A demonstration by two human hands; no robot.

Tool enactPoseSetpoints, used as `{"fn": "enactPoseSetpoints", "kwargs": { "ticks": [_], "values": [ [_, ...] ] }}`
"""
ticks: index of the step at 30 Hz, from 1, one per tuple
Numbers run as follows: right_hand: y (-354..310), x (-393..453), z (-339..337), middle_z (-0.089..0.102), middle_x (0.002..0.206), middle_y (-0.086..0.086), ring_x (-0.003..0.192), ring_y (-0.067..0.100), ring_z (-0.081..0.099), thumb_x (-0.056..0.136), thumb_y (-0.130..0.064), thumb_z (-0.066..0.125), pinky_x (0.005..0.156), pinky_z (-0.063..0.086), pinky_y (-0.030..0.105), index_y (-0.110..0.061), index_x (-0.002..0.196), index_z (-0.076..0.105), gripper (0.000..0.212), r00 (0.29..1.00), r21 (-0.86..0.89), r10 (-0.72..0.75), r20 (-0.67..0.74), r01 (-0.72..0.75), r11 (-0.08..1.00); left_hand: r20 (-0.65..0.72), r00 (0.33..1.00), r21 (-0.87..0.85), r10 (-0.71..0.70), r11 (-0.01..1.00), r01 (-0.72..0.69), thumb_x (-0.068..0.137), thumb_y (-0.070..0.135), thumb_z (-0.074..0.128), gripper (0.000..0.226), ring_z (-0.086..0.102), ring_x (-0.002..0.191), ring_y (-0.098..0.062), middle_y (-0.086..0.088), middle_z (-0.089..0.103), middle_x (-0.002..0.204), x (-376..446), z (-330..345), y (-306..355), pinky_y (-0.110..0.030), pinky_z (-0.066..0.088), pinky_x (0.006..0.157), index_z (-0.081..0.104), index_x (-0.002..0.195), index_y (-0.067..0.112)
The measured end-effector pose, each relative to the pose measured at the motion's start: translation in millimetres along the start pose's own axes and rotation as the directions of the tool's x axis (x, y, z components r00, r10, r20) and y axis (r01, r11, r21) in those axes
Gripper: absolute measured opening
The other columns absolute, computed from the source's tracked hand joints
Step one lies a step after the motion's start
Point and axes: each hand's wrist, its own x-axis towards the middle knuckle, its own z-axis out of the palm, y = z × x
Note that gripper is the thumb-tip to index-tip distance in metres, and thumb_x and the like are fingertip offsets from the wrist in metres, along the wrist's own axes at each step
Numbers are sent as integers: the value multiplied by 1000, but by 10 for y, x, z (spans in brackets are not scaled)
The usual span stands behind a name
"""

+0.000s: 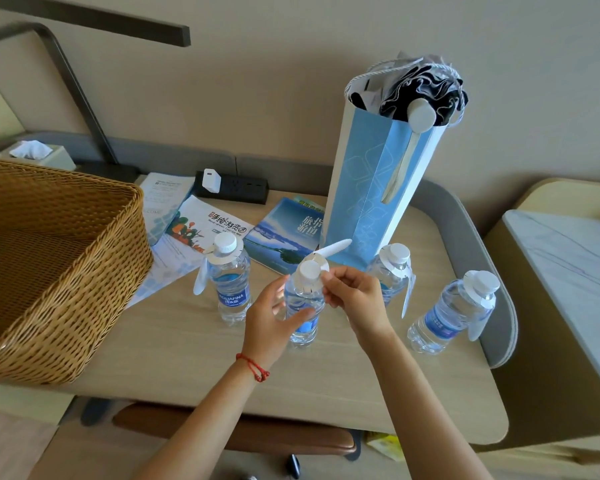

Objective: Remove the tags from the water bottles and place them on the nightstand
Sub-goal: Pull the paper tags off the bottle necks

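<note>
The left hand (274, 323) grips the middle water bottle (303, 306) standing on the bench (187, 348); the right hand (355, 296) pinches its white tag (321, 259) at the neck.

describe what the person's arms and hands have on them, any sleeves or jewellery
Both forearms are bare, with no sleeves in view. The left hand has a thin red braided string bracelet at its wrist. The right hand shows no rings, watch or bands.

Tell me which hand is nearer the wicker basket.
Left. The left hand holds the middle water bottle, on the wicker basket side; the right hand pinches its tag, farther away.
</note>
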Motion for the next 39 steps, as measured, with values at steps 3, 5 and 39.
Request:
{"fn": "enactPoseSetpoints", "kwargs": {
  "ticks": [3,5,39],
  "values": [
    [-19,-20,13,57,48,-4,44,6,46,87,-3,58,46,38,15,-15,66,66,26,999,-3,-39,23,39,999,17,1000,17,12,1000,-12,67,18,79,58,56,114,-17,-6,61,121,2,-2,-13,-35,46,97,54,119,18],
    [-47,-24,24,58,48,-5,45,6,48,87,-3,58,46,38,14,-17,65,66,27,997,-9,-70,24,70,997,20,999,34,28,999,-29,67,18,79,57,57,112,-17,-5,63,117,4,-2,-18,-40,48,96,55,118,14],
    [1250,-835,-1010,56,51,-2,50,10,47,81,-19,66,51,38,20,-14,49,59,33,789,-407,442,-426,-604,686,64,993,-34,99,995,-97,67,5,78,57,59,106,-9,2,60,114,49,-49,-64,-26,47,90,53,114,26]
  ]
}}
